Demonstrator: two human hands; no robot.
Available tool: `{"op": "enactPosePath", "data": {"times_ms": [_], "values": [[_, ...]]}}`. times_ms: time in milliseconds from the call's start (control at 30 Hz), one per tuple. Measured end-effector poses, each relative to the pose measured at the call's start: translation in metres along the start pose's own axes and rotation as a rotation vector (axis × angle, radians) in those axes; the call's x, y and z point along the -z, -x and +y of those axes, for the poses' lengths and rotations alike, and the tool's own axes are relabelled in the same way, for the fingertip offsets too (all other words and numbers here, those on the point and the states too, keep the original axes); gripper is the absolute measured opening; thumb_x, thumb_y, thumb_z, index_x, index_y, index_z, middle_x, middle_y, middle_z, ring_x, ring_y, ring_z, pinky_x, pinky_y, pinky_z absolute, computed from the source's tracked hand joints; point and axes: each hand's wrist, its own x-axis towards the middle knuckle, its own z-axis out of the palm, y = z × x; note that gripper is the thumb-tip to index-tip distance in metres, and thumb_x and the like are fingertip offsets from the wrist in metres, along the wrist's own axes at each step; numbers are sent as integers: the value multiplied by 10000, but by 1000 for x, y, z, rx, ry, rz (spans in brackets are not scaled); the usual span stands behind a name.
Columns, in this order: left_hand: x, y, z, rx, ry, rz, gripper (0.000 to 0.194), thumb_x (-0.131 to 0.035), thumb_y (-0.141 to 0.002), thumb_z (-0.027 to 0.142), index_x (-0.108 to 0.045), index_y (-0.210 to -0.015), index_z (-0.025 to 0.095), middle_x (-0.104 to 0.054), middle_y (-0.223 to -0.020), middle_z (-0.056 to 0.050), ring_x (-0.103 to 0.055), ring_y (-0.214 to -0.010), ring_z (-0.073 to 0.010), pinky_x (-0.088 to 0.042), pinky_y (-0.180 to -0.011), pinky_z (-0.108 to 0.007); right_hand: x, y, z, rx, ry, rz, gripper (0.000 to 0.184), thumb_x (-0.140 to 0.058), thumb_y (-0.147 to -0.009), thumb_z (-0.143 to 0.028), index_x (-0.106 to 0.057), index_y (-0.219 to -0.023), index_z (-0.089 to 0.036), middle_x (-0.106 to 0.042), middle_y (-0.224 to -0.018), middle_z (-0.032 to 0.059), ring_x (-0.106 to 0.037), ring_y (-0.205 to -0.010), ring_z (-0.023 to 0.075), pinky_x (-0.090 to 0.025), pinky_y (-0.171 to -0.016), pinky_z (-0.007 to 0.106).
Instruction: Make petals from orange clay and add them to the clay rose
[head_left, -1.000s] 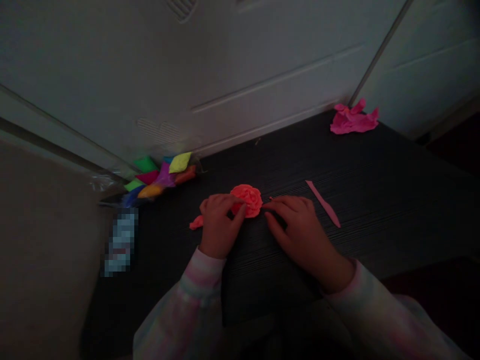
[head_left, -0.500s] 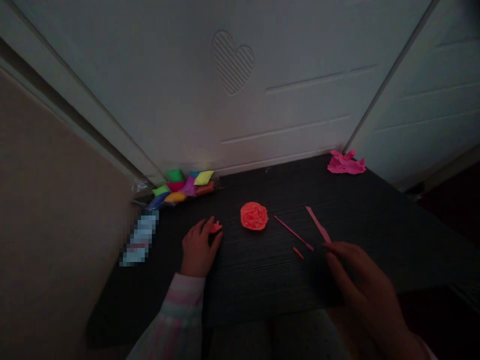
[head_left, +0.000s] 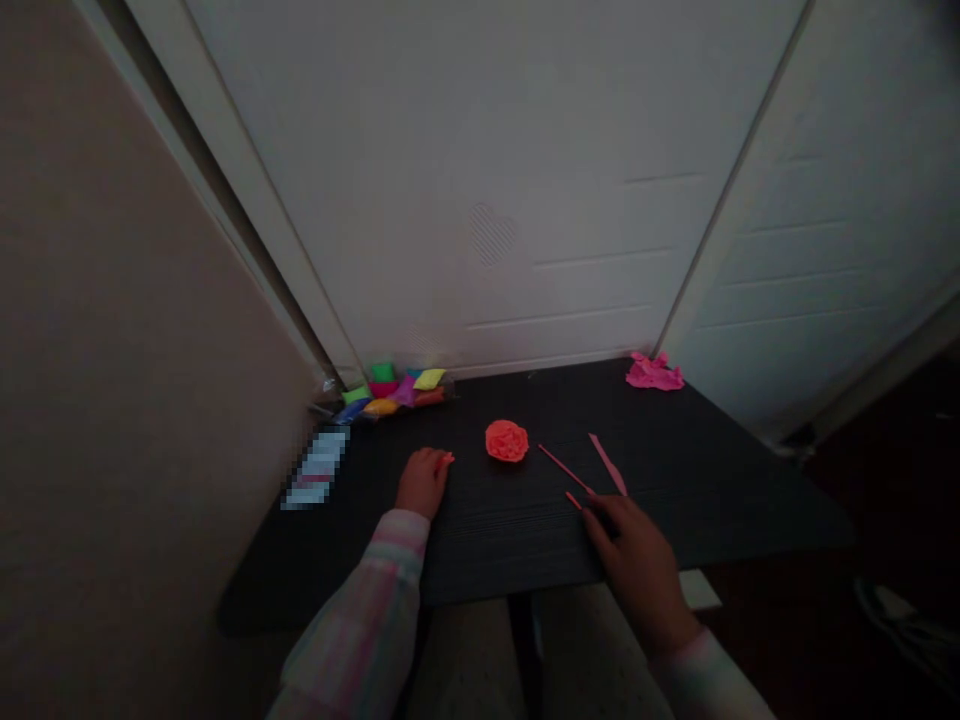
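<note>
An orange clay rosette [head_left: 507, 441] lies on the dark table [head_left: 697, 480]. My left hand [head_left: 422, 482] rests on the table left of it, fingers curled over a small orange clay scrap [head_left: 446, 459] at the fingertips. My right hand [head_left: 634, 560] lies on the table right of the rosette, its fingertips touching a short red clay bit [head_left: 574, 499]. A thin red clay strip [head_left: 564, 469] and a pink plastic modelling tool [head_left: 607, 464] lie just beyond those fingers. In the dim light the right fingers are hard to make out.
A bag of coloured clay packets [head_left: 394, 390] sits at the back left by the white door [head_left: 487, 200]. A crumpled pink clay lump [head_left: 654, 373] lies at the back right. A blurred packet [head_left: 315, 470] lies at the table's left edge.
Both hands left the orange rosette. The left moved left onto the small scrap; the right swung out right, then came back to the red bits. The view pulled back and up.
</note>
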Motion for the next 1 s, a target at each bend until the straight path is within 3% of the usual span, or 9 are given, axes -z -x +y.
{"op": "enactPosePath", "data": {"times_ms": [133,267,433,667,833,1000], "values": [[-1,4,-2,34,22,25,161,-500,-794,219,-608,-888,144,-644,-898,-79,-593,-845,-181,-477,-766,-362,-1,-9,-8,11,55,-51,196,-451,-815,-283,-628,-827,-199,-641,-825,59,-618,-702,214,-472,-626,341],[1,10,-1,58,49,83,277,-547,-746,258,-592,-999,155,-630,-991,-111,-576,-931,-240,-466,-821,-380,-2,-12,-11,25,56,-77,247,-403,-849,-270,-624,-775,-190,-638,-786,63,-616,-710,216,-457,-640,346],[6,23,16,40,107,170,292,-459,-800,281,-570,-1050,179,-599,-1034,-120,-536,-997,-259,-431,-866,-443,-7,-13,-21,79,-13,-114,217,-423,-856,-283,-611,-819,-182,-651,-809,45,-616,-764,182,-461,-682,301],[-2,43,55,-202,218,-43,211,-576,-744,303,-652,-925,225,-655,-930,-41,-534,-950,-211,-432,-870,-400,-24,-24,-47,147,-34,-241,176,-469,-834,-248,-635,-796,-200,-645,-828,26,-594,-786,166,-431,-699,281],[-8,43,57,-266,230,-153,176,-595,-735,284,-670,-893,267,-647,-944,-26,-512,-949,-218,-431,-817,-409,-28,-25,-47,164,13,-285,176,-475,-819,-212,-646,-858,-202,-635,-879,48,-581,-811,179,-415,-710,303],[-9,43,57,-253,245,-164,165,-571,-756,247,-672,-887,250,-634,-939,-43,-510,-940,-215,-423,-811,-401,-27,-23,-41,182,32,-306,205,-462,-833,-237,-624,-955,-206,-629,-920,44,-574,-850,165,-426,-743,287]]}}
